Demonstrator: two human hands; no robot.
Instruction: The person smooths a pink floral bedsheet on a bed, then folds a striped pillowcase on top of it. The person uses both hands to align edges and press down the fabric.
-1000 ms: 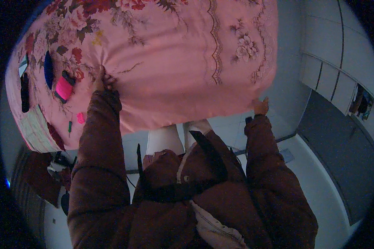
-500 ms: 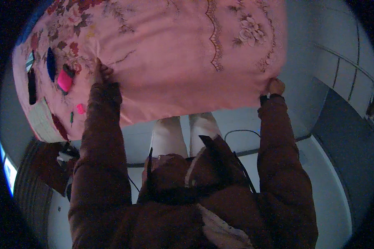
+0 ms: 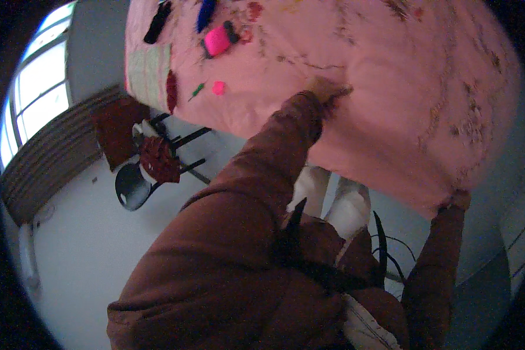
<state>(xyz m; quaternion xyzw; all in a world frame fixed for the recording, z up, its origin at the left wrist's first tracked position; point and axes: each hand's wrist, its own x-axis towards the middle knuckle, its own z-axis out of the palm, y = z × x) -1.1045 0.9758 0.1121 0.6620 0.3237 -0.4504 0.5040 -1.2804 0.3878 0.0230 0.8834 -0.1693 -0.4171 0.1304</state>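
A pink cloth (image 3: 385,128) with a floral pattern covers a wide raised surface in front of me. My left hand (image 3: 329,90) rests on it, a little in from its near edge; motion blur hides how the fingers are set. At the cloth's near right corner, my right hand (image 3: 459,199) is closed on the edge, though its fingers are dim. Left of my left hand lie a small bright pink piece (image 3: 218,88) and a thin green item (image 3: 197,91). Farther off sits a pink and dark grey object (image 3: 219,39).
Long blue (image 3: 205,14) and black (image 3: 157,23) items lie at the far left. A pale folded cloth (image 3: 149,70) and a dark red strip (image 3: 171,92) are by the left edge. Beyond stand dark-legged furniture with a red cloth (image 3: 159,158), and a bright window (image 3: 41,87).
My view has swung left, so the cloth and both hands now appear farther right. The window and dark-legged furniture have come into fuller view. Both hands stay at the cloth.
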